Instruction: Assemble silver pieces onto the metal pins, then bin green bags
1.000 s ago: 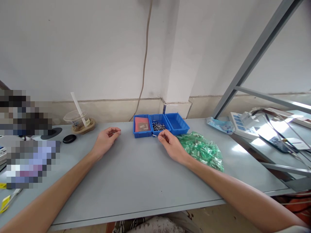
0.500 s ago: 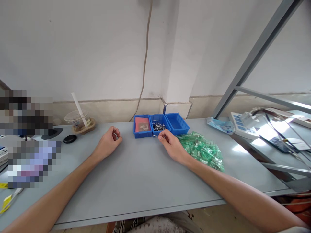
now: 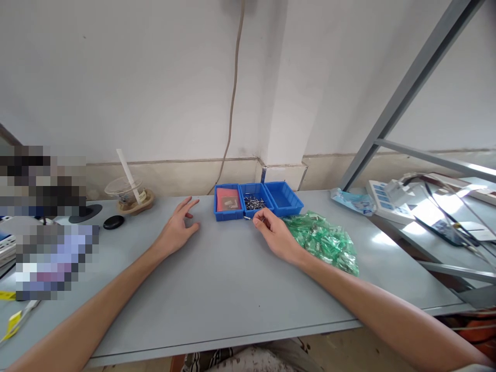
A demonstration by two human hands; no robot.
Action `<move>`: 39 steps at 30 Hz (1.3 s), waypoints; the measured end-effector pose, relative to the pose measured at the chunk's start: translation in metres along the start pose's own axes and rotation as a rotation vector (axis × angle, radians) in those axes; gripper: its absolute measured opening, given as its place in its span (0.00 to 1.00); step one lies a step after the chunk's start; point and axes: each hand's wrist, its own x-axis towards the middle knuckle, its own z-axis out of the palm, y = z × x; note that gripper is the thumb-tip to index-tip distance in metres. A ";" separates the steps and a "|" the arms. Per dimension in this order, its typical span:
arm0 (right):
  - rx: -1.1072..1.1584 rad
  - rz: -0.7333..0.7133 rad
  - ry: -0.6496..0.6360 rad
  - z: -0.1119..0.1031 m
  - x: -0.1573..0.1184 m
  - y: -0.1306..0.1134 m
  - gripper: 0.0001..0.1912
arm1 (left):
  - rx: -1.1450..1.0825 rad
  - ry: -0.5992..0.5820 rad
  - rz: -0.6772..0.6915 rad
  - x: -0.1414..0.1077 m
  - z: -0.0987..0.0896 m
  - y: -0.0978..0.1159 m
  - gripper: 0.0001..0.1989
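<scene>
Nearest: the front edge of a grey table (image 3: 217, 289), patterned clothing of the wearer just below it.

Left hand (image 3: 176, 235): open, fingers spread and thumb held apart, over the table left of the bins. Whether the wrist rests on the surface, cannot tell.

Right hand (image 3: 277, 235): thumb and fingers pinched together, gripping a small metal piece (image 3: 248, 218). One end pokes out leftward, in front of the middle bin; the rest is hidden by the fingers.

Beside the right hand and forearm, a heap of crinkled green plastic (image 3: 325, 237).

Beyond the hands, three blue bins side by side. Left bin (image 3: 228, 217): a red sheet (image 3: 222, 194) with a small brownish packet on it. Middle bin (image 3: 251, 189): many loose metal parts (image 3: 253, 202), jumbled. Right bin (image 3: 282, 196): behind the green heap.

Left side: black round object (image 3: 113, 222); farther, a lidded clear cup (image 3: 124, 186) with a white straw.

Far right: light-blue packet (image 3: 352, 201) near a slanted metal frame (image 3: 406, 77).

Farthest: pale wall (image 3: 155, 77), cable (image 3: 232, 93) hanging down it.
</scene>
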 end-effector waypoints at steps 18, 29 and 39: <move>0.375 0.206 -0.026 -0.001 0.005 -0.003 0.24 | 0.124 0.000 0.015 0.001 -0.001 -0.005 0.15; 0.455 0.248 -0.023 -0.004 0.004 -0.008 0.24 | -0.095 -0.268 0.020 -0.004 -0.010 0.006 0.14; 0.378 0.204 -0.035 -0.003 0.002 -0.002 0.24 | -0.048 -0.071 -0.016 -0.005 -0.008 0.014 0.45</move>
